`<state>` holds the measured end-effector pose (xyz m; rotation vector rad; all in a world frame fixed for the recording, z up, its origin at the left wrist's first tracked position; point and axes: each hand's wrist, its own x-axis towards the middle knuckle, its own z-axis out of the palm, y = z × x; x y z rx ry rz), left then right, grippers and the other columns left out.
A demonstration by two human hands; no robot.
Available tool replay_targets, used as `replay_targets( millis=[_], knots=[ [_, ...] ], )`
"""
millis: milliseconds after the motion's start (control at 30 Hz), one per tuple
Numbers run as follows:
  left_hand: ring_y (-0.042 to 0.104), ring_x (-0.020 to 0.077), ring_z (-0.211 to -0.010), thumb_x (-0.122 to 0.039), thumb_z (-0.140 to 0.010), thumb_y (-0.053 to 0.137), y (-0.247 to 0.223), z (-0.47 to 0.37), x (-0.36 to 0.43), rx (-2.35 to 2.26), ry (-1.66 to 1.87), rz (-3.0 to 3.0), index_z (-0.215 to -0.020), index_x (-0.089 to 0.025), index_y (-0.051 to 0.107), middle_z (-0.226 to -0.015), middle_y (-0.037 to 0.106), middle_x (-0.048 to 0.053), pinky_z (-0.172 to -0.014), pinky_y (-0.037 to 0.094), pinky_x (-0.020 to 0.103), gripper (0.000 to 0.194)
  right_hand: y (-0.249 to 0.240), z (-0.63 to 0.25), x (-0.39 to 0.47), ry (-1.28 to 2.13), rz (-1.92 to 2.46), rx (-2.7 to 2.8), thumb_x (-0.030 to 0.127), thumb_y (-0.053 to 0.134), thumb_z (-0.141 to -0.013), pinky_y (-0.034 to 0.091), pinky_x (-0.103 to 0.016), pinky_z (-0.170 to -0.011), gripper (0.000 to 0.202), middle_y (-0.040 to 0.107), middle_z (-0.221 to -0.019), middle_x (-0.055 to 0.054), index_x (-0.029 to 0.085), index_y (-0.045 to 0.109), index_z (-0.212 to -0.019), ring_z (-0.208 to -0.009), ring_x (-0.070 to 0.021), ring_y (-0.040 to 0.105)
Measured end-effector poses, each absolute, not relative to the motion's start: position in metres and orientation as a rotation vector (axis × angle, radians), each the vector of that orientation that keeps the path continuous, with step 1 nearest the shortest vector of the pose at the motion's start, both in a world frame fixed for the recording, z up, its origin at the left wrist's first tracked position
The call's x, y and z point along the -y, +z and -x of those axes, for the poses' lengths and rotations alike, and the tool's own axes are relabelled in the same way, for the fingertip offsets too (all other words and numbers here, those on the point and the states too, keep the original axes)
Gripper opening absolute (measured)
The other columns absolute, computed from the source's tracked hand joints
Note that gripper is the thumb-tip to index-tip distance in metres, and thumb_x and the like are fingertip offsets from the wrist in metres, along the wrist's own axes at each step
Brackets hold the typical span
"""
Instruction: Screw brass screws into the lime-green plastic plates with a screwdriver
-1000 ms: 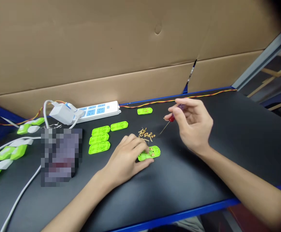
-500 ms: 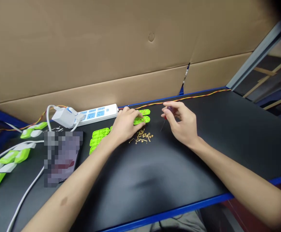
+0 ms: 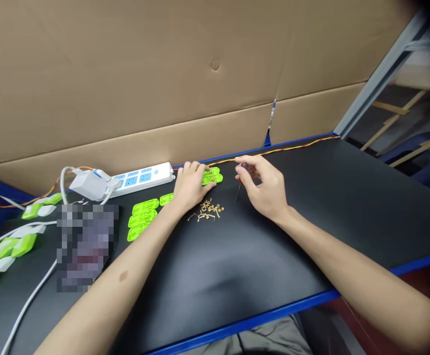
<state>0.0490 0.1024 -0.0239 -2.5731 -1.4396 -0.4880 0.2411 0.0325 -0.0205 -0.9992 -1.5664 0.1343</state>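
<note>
My left hand (image 3: 190, 185) rests at the back of the table, thumb and fingers closed about two bright green plastic shells (image 3: 214, 175) lying side by side. Part of these shells is hidden under the hand. To the right, my right hand (image 3: 265, 185) pinches a small screwdriver (image 3: 238, 190) with a reddish handle, its thin shaft pointing down. Between my hands and nearer to me lies a loose heap of small brass-coloured metal parts (image 3: 209, 211). More green shells (image 3: 143, 218) with moulded insides lie left of my left wrist, partly covered by my forearm.
A white power strip (image 3: 141, 178) with a plugged-in white adapter (image 3: 89, 183) stands along the cardboard wall (image 3: 163, 88). At left lie a blurred-out dark flat object (image 3: 96, 241), white cables (image 3: 33, 298) and green-and-white pieces (image 3: 24, 244). A twisted red-yellow wire (image 3: 296, 148) follows the back edge.
The two green shells by my left hand, apart before, now lie against each other. My right hand still holds the screwdriver. The whole view has shifted slightly.
</note>
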Motion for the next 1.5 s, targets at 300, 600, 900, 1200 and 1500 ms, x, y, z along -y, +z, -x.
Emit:
replay_targets(
  millis=[300,600,900,1200,1500],
  knots=[
    [0.05,0.0293,-0.11,-0.042,-0.09,0.051,0.012,-0.002,-0.091,1.618,-0.399,2.541,-0.114,-0.02,0.06,-0.117,0.064,0.008,-0.095,0.04,0.045,0.034,-0.026,-0.245,-0.04,0.16,1.004,1.599,0.027,0.054,-0.092,0.059,-0.029,-0.067,0.025,0.065,-0.096,-0.003,0.023,0.061,-0.116,-0.072,-0.0121,0.065],
    [0.045,0.0391,-0.116,-0.045,-0.084,0.055,0.007,0.055,-0.071,1.64,-0.043,2.598,-0.114,-0.023,0.065,-0.122,0.065,0.011,-0.098,0.031,0.058,0.039,-0.022,-0.244,-0.039,0.1,0.961,1.647,0.027,0.054,-0.092,0.059,-0.029,-0.065,0.025,0.065,-0.099,-0.003,0.026,0.059,-0.117,-0.071,-0.0127,0.065],
    [0.05,0.0301,-0.104,-0.05,-0.08,0.059,0.022,0.031,-0.042,1.579,-0.278,2.751,-0.101,-0.022,0.062,-0.104,0.066,0.006,-0.094,0.034,0.047,0.035,-0.021,-0.245,-0.04,0.057,0.959,1.668,0.024,0.055,-0.091,0.061,-0.031,-0.072,0.027,0.063,-0.099,-0.003,0.025,0.059,-0.118,-0.078,-0.0144,0.065],
    [0.051,0.0231,-0.097,-0.056,-0.077,0.065,0.021,-0.013,0.003,1.333,0.01,3.158,-0.093,-0.025,0.064,-0.097,0.065,0.0,-0.089,0.035,0.035,0.035,-0.017,-0.245,-0.038,-0.013,0.915,1.649,0.028,0.056,-0.092,0.062,-0.03,-0.069,0.028,0.063,-0.101,-0.003,0.028,0.058,-0.12,-0.083,-0.016,0.067],
    [0.054,0.0234,-0.095,-0.054,-0.087,0.056,0.016,-0.003,-0.014,1.347,-0.353,2.936,-0.099,-0.025,0.067,-0.095,0.07,0.001,-0.085,0.037,0.036,0.034,-0.019,-0.235,-0.033,0.115,0.851,1.646,0.035,0.056,-0.093,0.064,-0.032,-0.071,0.029,0.063,-0.105,-0.003,0.028,0.055,-0.121,-0.086,-0.0168,0.068]
  ],
)
